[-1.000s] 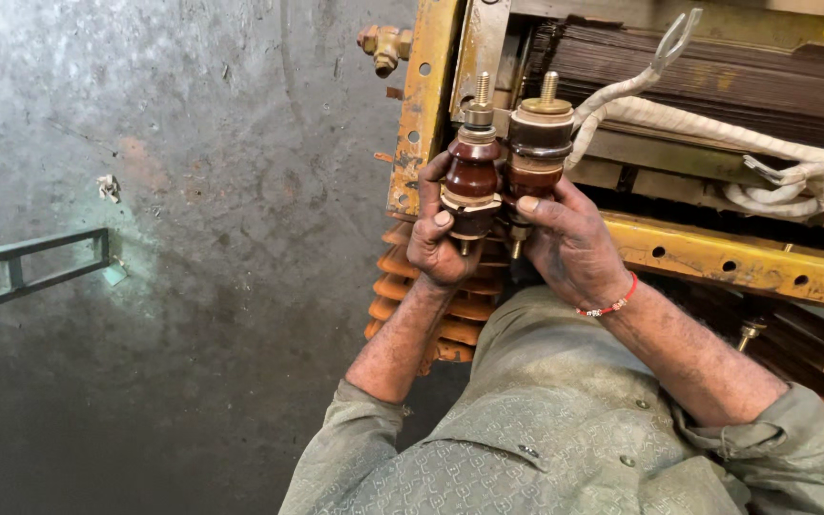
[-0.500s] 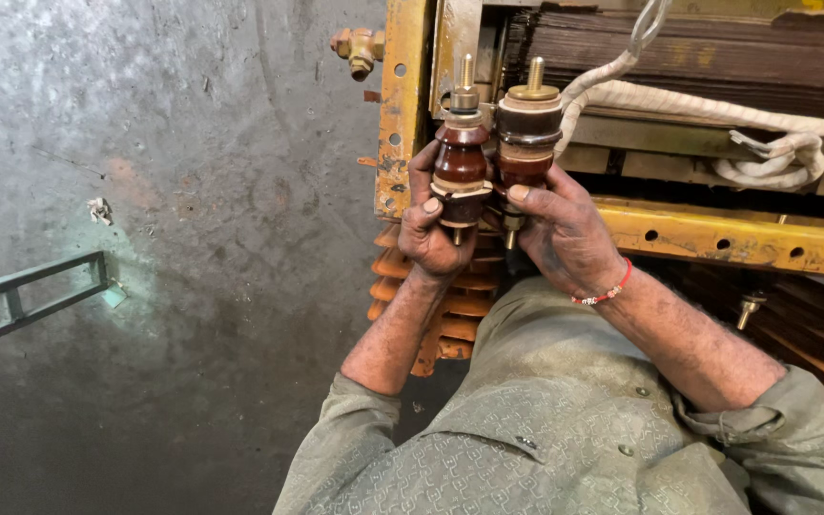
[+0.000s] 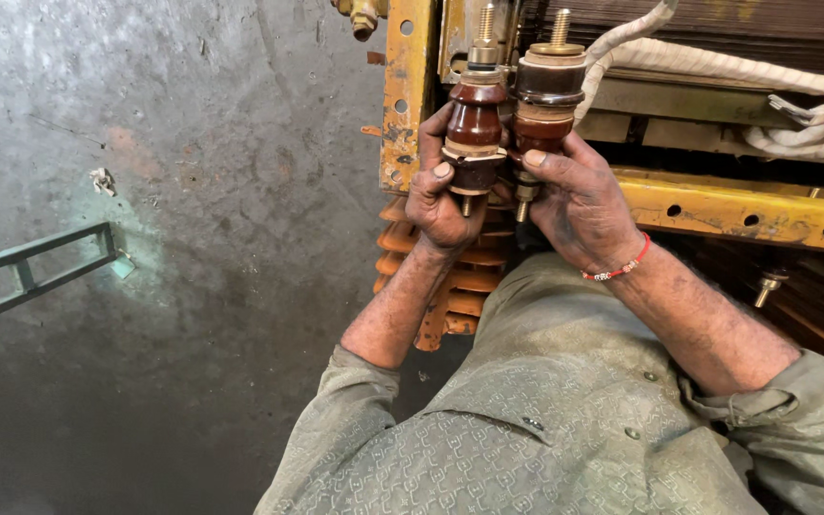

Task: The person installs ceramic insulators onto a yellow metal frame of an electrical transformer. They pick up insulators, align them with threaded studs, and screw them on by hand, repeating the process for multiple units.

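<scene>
Two brown ceramic insulators are held upright and side by side in front of a yellow steel frame (image 3: 410, 105). The left insulator (image 3: 474, 129) is gripped by the left hand (image 3: 442, 200), whose fingers are wrapped closed around its lower skirt, the thumb pressed against the front. The right insulator (image 3: 545, 100) is gripped in the same way by the right hand (image 3: 579, 205), fingers curled shut about its base; a red thread bracelet (image 3: 617, 267) is worn at that wrist. Each piece is kept with its threaded brass stud pointing up and a shorter stud end showing below the fingers. They are held so close that their bodies appear to touch, as if the two were being compared or lined up together, though this is only a judgement.

Behind the hands, orange ribbed windings (image 3: 460, 277) are stacked beneath the frame, and a white cloth tape bundle (image 3: 793, 105) is draped across the dark core above a yellow crossbar (image 3: 746, 210). A green metal bracket (image 3: 30, 272) lies on the grey concrete floor (image 3: 193, 238) to the left.

Compared with the view a second ago, both insulators are seen higher in the picture and nearer the frame's top, their stud tips almost at the upper edge. The grip of both hands is unchanged, and the pieces are kept in the same side-by-side pairing.
</scene>
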